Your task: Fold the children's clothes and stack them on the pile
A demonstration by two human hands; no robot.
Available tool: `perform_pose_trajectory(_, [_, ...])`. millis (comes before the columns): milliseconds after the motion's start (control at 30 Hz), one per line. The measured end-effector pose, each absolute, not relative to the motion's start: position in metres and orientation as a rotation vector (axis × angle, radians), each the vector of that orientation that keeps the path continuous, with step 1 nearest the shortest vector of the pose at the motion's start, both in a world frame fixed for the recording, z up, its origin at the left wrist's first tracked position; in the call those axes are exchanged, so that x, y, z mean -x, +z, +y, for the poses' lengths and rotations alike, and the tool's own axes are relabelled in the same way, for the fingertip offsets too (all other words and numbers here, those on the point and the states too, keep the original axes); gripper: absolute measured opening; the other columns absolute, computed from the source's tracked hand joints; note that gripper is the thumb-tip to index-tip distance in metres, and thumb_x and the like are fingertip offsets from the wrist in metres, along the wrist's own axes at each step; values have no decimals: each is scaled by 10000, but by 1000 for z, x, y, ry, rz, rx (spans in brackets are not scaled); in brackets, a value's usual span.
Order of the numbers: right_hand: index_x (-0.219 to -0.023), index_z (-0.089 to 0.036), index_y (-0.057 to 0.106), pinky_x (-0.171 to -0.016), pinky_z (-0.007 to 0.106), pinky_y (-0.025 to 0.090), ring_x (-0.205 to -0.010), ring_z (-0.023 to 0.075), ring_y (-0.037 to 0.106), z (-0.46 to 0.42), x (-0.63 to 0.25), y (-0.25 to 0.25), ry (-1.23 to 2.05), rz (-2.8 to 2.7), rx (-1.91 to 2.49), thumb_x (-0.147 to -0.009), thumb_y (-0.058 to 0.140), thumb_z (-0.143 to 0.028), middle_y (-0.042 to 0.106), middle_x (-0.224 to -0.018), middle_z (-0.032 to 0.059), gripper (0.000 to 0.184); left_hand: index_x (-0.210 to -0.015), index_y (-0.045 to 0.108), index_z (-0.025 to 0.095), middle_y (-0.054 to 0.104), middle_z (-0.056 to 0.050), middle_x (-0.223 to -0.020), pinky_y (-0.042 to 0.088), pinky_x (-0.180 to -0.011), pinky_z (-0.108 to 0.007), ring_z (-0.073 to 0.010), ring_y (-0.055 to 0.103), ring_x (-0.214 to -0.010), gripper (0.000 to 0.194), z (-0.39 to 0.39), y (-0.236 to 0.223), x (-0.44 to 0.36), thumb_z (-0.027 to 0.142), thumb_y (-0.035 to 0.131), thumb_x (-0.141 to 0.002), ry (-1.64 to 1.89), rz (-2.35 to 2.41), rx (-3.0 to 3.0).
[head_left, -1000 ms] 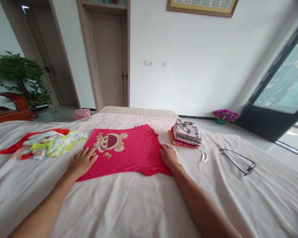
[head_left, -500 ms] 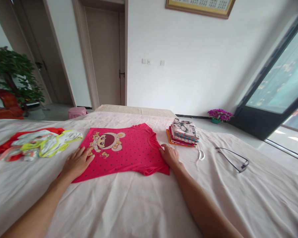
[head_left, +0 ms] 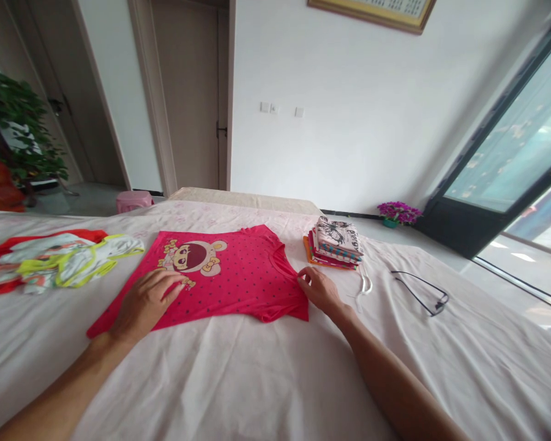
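Note:
A pink-red T-shirt [head_left: 239,288] with dark dots and a cartoon girl print lies spread flat, its neckline towards the right. Over its lower left part is my left hand [head_left: 149,300], fingers stretched out and holding nothing; whether it touches the cloth is hard to tell. At the collar side, my right hand [head_left: 320,289] has thumb and forefinger pinched on the shirt's edge. Just beyond that hand stands a stack of folded clothes [head_left: 335,242], with a white printed piece on top and white cords hanging down.
A pale sheet [head_left: 239,380] covers the surface. Crumpled clothes [head_left: 59,260] in red, white and yellow lie at the left. Black-framed glasses [head_left: 434,300] rest at the right. Behind are a pink stool [head_left: 134,201] and purple flowers [head_left: 398,213].
My left hand has moved right and inward over the shirt, uncovering its lower left corner. My right fingers have curled from lying flat into a pinch at the shirt's edge. The view has shifted slightly.

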State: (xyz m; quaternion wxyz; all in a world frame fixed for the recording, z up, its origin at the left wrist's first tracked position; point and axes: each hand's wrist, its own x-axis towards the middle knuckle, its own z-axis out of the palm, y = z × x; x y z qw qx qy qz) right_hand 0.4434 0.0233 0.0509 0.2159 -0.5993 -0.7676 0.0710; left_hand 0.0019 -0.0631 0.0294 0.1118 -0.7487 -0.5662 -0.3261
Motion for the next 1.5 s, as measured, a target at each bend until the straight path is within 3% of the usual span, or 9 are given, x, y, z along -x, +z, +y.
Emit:
perform_pose_trajectory(100, [-819, -187, 665, -681, 239, 432, -736, 145, 586, 16, -454, 59, 489, -2251, 1385, -811, 569, -242, 656, -817, 20, 111, -956, 671, 235, 695, -21, -982, 468, -918, -292, -165, 625, -975, 178, -78, 42, -58, 342, 528, -945, -1004, -1487, 2473])
perform_pose_trajectory(200, [-849, -183, 686, -636, 231, 424, -701, 137, 577, 9, -460, 65, 723, -2361, 1325, -773, 640, -267, 657, -803, 7, 123, -1056, 643, 239, 678, -12, -1011, 483, -856, -275, -159, 627, -967, 166, -91, 48, -116, 292, 620, -900, -873, -1431, 2682])
perform_pose_trajectory(300, [-916, -206, 695, -642, 232, 412, -713, 139, 579, 0, -460, 67, 640, -2447, 1411, -691, 739, -275, 660, -834, -7, 239, -1096, 624, 234, 658, -18, -1020, 491, -837, -316, -192, 623, -958, 285, -94, 50, -158, 257, 713, -826, -673, -1412, 2746])
perform_pose_trajectory(400, [-936, -219, 690, -643, 224, 401, -735, 142, 577, -10, -454, 68, 572, -2550, 1320, -668, 760, -245, 670, -857, -12, 278, -990, 637, 208, 645, -31, -956, 488, -781, -343, -213, 615, -905, 161, -89, 46, -181, 194, 684, -836, -511, -1443, 2684])
perform_pose_trajectory(667, [-820, -202, 698, -744, 221, 439, -781, 132, 592, -21, -450, 79, 574, -2581, 1029, -704, 591, -34, 685, -832, -8, 230, -814, 602, 207, 617, -19, -797, 421, -714, -350, -202, 553, -779, 136, -89, 33, -181, 118, 546, -901, -632, -1271, 2497])
perform_pose_trajectory(933, [-857, -211, 757, -652, 192, 441, -708, 122, 635, -27, -457, 86, 933, -2770, 1113, -684, 597, -65, 728, -816, -24, 278, -838, 615, 213, 620, -3, -786, 425, -713, -310, -174, 555, -761, 128, -92, 28, -178, 142, 544, -918, -730, -1214, 2644])
perform_pose_trajectory(1133, [-858, -188, 748, -597, 201, 433, -665, 124, 613, -21, -452, 89, 1237, -2580, 1115, -785, 593, -183, 706, -749, -22, 171, -944, 626, 233, 664, -7, -903, 470, -794, -269, -147, 620, -872, 191, -88, 34, -174, 308, 455, -984, -1002, -1469, 2829])
perform_pose_trajectory(1300, [-895, -172, 715, -651, 227, 458, -709, 134, 613, -10, -427, 79, 906, -2242, 1171, -887, 531, -258, 688, -791, 20, 204, -1000, 626, 227, 689, -42, -957, 478, -877, -299, -164, 641, -946, 316, -80, 39, -166, 334, 329, -1007, -1257, -1784, 2596])
perform_pose_trajectory(1500, [-1053, -219, 726, -817, 265, 478, -866, 163, 632, -14, -410, 56, 637, -2430, 936, -838, 586, -164, 707, -961, 39, 262, -823, 605, 224, 669, -27, -837, 457, -798, -278, -161, 635, -849, 336, -73, 40, -140, 310, 327, -991, -954, -1953, 2640])
